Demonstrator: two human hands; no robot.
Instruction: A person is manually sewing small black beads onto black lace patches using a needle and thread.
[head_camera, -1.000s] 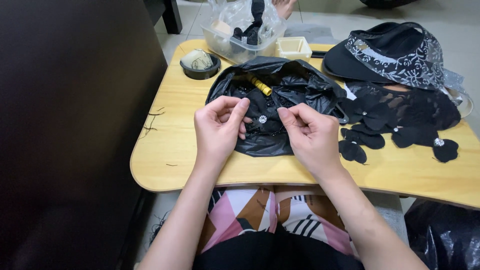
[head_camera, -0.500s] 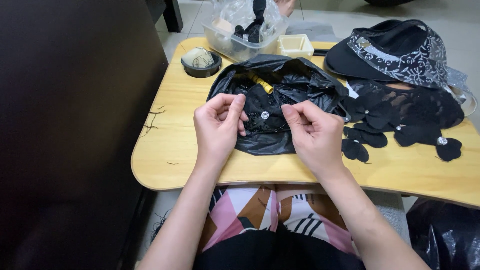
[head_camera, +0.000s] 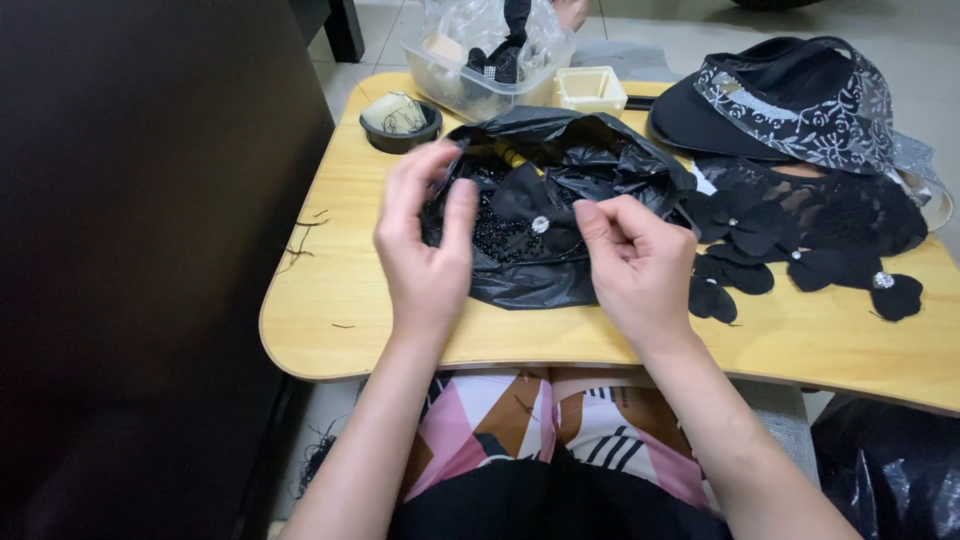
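Head camera view, looking down at one person's two bare hands over one pale wooden lap table (head_camera: 330, 330). One crumpled black plastic bag (head_camera: 600, 165) lies open at the table's middle, and on it rests one black fabric flower (head_camera: 535, 205) with a small shiny stud at its centre, between the two hands.

One left hand (head_camera: 430, 245) is raised with its fingers spread fairly wide, fingertips at the bag's left edge; whether it pinches anything cannot be told. One right hand (head_camera: 635, 265) is curled narrow, thumb and forefinger pinched together just right of the flower; what they pinch is too small to see.

To the right lie several more black fabric petals (head_camera: 800, 255), overlapping too much to count surely; two show shiny studs. Behind them sits one black sun visor (head_camera: 790, 100) with a patterned band. At the far edge stand one round black dish (head_camera: 400, 125), one clear plastic tub (head_camera: 490, 60) and one small cream box (head_camera: 590, 88).

Compared with half a second ago, the left hand has lifted and opened away from the flower, the two hands are further apart, and the flower is now plainly uncovered.
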